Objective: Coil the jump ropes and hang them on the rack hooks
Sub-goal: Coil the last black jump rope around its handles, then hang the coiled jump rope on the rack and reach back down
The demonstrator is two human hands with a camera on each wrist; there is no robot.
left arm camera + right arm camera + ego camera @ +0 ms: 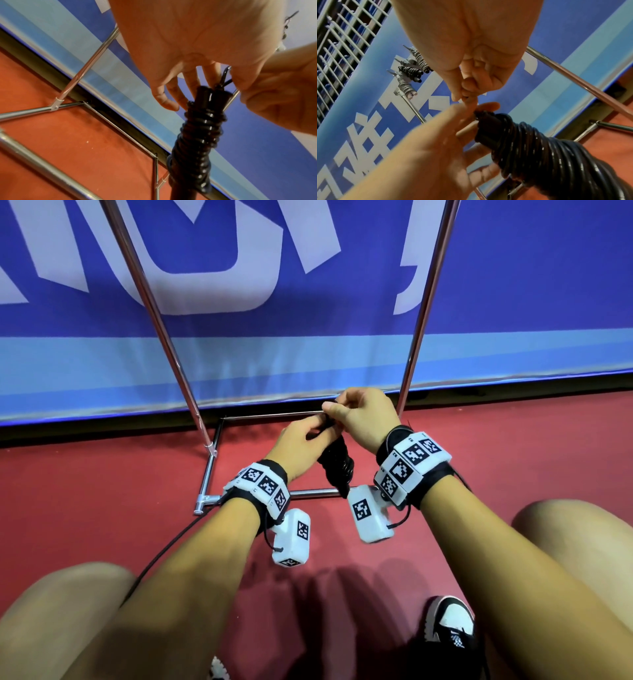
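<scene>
A black jump rope [337, 465], wound tightly round its own handles into a bundle [197, 135], hangs between my hands above the floor. My left hand [317, 433] holds the top of the bundle [522, 142] between thumb and fingers. Just above it, my right hand [334, 405] pinches the short loose rope end [224, 75] with thumb and fingertips [458, 94]. The chrome rack [161, 326] stands right behind the hands. In the right wrist view, three coiled ropes [409, 71] hang on hooks at its top.
The rack's base bars [308, 493] lie on the red floor [102, 491] under the hands. A blue banner wall [308, 354] closes off the back. My bare knees and a black-and-white shoe [448, 625] fill the foreground. A thin black cable [164, 549] runs by my left forearm.
</scene>
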